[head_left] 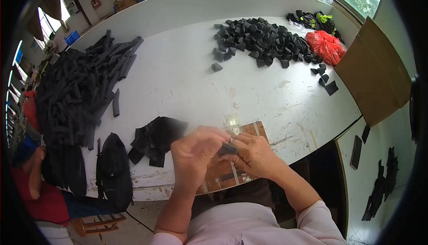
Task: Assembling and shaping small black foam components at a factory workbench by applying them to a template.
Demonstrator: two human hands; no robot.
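Near the table's front edge, my right hand is closed on a small folded black fabric piece, pinched between thumb and fingers. My left hand is beside it, its slightly blurred fingers curled in against the right fingertips. What the left fingers grip, if anything, is hidden. Under both hands lies a brown taped board. Small pale bits lie at its far edge, by a strip of clear tape. Left of my left hand is a loose stack of flat black pieces.
A large heap of black strips covers the table's left; black pouches lie before it. Folded black pieces are piled at the back, near a red plastic bag. Cardboard stands right. A phone lies on a side surface. Another person sits left.
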